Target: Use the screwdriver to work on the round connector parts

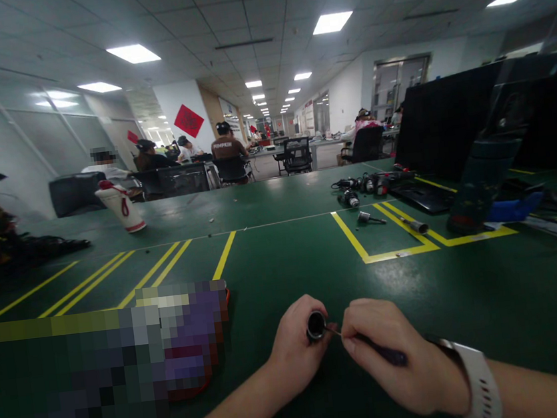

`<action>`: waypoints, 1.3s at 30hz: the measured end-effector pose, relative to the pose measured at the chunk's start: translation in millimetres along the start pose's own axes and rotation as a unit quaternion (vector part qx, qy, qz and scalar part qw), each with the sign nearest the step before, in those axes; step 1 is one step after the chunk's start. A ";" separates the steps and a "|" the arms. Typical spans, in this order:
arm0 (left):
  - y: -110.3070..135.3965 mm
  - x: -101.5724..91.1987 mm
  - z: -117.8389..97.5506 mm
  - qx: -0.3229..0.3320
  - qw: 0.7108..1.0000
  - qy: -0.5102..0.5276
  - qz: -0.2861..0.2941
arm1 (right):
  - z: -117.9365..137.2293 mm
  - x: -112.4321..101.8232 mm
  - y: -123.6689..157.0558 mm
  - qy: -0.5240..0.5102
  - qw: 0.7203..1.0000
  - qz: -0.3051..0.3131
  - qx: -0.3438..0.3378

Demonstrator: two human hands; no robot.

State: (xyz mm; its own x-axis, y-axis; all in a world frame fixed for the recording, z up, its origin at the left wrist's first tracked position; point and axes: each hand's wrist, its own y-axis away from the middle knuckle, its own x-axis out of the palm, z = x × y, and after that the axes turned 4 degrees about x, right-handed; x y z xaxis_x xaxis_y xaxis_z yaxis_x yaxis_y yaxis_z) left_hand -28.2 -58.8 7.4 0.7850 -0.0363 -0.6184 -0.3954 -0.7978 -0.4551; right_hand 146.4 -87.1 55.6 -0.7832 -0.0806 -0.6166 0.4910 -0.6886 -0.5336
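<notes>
1. Standing toward the far left of the green counter [274, 263], a white cup [125, 210] with red trim is well apart from the hands; nearer the person lies a purple object [195, 336], too blurred to identify.

2. In the middle, the left hand [294, 345] curls closely around a metal tube [316, 325]. The tube could twist in this grip, most likely because a sideways push would turn its rounded wall.

3. The tube lies at the near, central part of the counter, its open end toward the wearer. It looks round and grey, with a thin bright rim around a dark hollow; the rest of its length is hidden by the palm.

4. From the right side of that mouth, the slim shaft of a hand tool [391, 354] bridges the gap to the other hand. Whether its tip sits inside or against the rim cannot be told. It could skid into the nearby fingers if pressed hard at a poor angle.

5. The right hand [410, 336] pinches this tool, its dark handle showing below the fingers; a pale-strapped watch [476, 374] circles the wrist.

6. Beyond, to the right, lie a small metal piece [365, 218] and a metal sleeve [414, 225], near a dark bottle [480, 176].
</notes>
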 end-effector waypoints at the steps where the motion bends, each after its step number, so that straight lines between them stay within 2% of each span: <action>1: 0.0 0.0 -0.2 0.001 1.000 -0.002 -0.001 | -0.2 0.4 -0.3 -0.005 1.000 -0.001 0.006; 5: -0.5 0.0 -0.9 0.004 1.000 -0.006 -0.020 | -2.5 1.0 -1.8 -0.040 0.998 -0.007 0.049; 8: -0.6 0.6 -0.3 0.008 1.000 -0.018 -0.016 | -5.5 0.7 -4.8 -0.094 0.989 0.002 0.110; 12: 0.0 1.0 2.1 -0.009 1.000 -0.023 -0.014 | -10.3 2.1 -9.4 -0.203 0.954 0.000 0.222; 14: -0.1 0.5 2.3 -0.016 0.999 -0.022 -0.021 | -11.8 3.2 -10.0 -0.229 0.943 -0.005 0.243; 22: -2.4 -2.2 -3.5 -0.003 1.000 -0.016 0.003 | -7.5 -3.7 -6.5 -0.138 0.984 0.000 0.116; 27: -1.9 -2.1 -3.8 -0.003 1.000 -0.003 0.005 | -4.7 -4.6 -5.8 -0.113 0.990 0.000 0.090; 32: -1.3 -1.5 -3.1 -0.006 1.000 -0.007 0.004 | -5.0 -2.5 -3.3 -0.069 0.997 -0.025 0.038; 39: -0.9 -0.7 -3.7 -0.002 1.000 -0.023 0.013 | -6.2 -1.4 -0.6 -0.061 0.998 -0.001 0.007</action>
State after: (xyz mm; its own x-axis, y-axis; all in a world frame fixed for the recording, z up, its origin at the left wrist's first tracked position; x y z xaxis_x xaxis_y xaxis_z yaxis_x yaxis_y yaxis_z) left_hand -26.6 -60.3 10.6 0.7515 -0.0284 -0.6591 -0.4131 -0.7993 -0.4365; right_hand 149.6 -82.1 53.2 -0.8254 -0.1652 -0.5398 0.4840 -0.6994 -0.5259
